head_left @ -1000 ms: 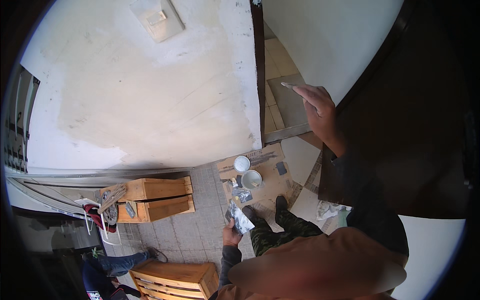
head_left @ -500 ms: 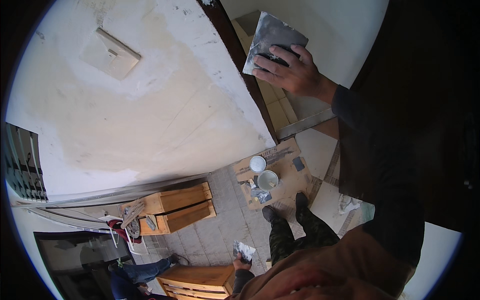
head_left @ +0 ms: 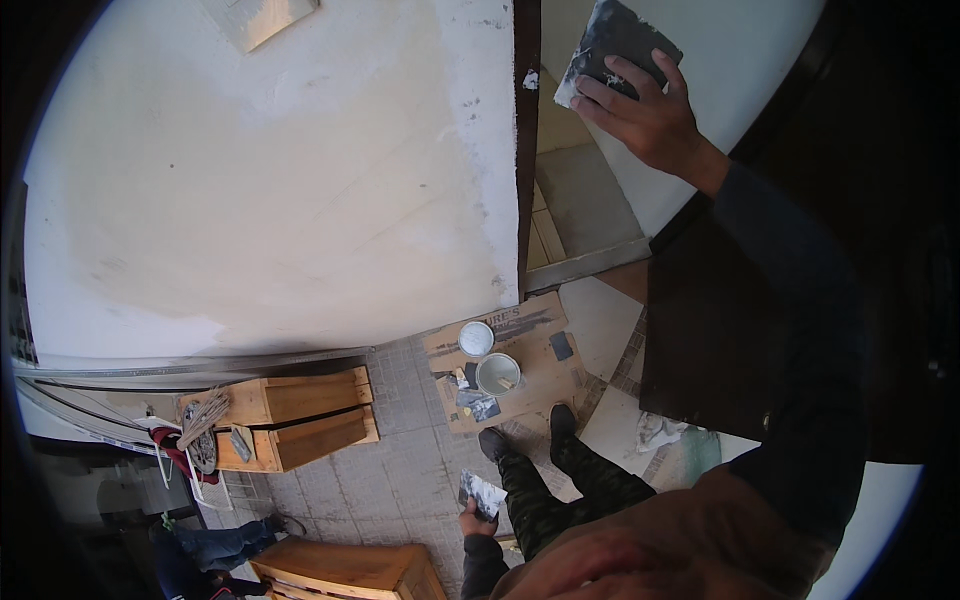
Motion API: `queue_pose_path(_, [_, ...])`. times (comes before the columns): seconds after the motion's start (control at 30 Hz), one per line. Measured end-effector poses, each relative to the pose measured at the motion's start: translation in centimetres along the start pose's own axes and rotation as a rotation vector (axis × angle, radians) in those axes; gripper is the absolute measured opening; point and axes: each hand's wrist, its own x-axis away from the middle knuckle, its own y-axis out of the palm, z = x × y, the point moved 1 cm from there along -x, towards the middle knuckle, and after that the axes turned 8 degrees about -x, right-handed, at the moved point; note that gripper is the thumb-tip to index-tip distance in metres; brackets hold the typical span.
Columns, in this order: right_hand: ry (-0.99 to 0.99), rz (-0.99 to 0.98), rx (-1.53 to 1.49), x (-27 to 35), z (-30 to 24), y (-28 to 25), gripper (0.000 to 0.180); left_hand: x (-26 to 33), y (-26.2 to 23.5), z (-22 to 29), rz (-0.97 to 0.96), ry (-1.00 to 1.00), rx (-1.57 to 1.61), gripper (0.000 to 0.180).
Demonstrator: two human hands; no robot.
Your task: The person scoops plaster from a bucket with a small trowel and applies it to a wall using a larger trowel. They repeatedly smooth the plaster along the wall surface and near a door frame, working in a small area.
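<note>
My right hand (head_left: 645, 115) is raised at the upper right, its fingers spread over the back of a dark rectangular putty spreader (head_left: 615, 50). White smears mark this spreader's left edge, and the thumb is hidden behind it. It is by the pale surface beyond the dark frame edge; I cannot tell if it touches. Low down, my left hand (head_left: 474, 522) grips a second flat putty spreader (head_left: 484, 494) with white putty on its face. A patchy white and cream wall (head_left: 300, 200) fills the upper left.
On the floor, cardboard (head_left: 530, 385) bears a white-filled tub (head_left: 476, 338), a grey bucket (head_left: 498, 375) and several flat blades. Wooden crates (head_left: 310, 410) stand along the wall. Another wooden piece (head_left: 350, 565) is below, near another person's jeans-clad leg (head_left: 225, 540). A plastic bag (head_left: 660, 432) lies right.
My view has swung, so the wall, cardboard and crates sit further left. My right hand and its spreader appear higher and further right; both hands keep their spreaders.
</note>
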Motion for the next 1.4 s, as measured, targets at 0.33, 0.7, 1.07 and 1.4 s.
queue_pose_path(0.33, [-0.040, -0.058, 0.037, -0.7, -1.5, 0.4, 0.024, -2.8, -2.8, -1.2, 0.084, 0.039, 0.033, 0.027])
queue_pose_path(0.7, [-0.135, 0.055, 0.116, 0.4, -1.5, 2.3, 0.026, -3.4, -4.1, -1.7, 0.110, 0.084, -0.045, 0.027])
queue_pose_path(1.07, [-0.149, -0.071, 0.121, 0.1, -0.9, 2.2, 0.029, -5.6, -3.9, -2.0, 0.085, 0.072, 0.069, 0.026])
queue_pose_path(1.4, [-0.115, -0.035, 0.116, 1.9, -2.0, 3.4, 0.030, -5.2, -4.2, -1.5, 0.199, 0.043, 0.071, 0.026])
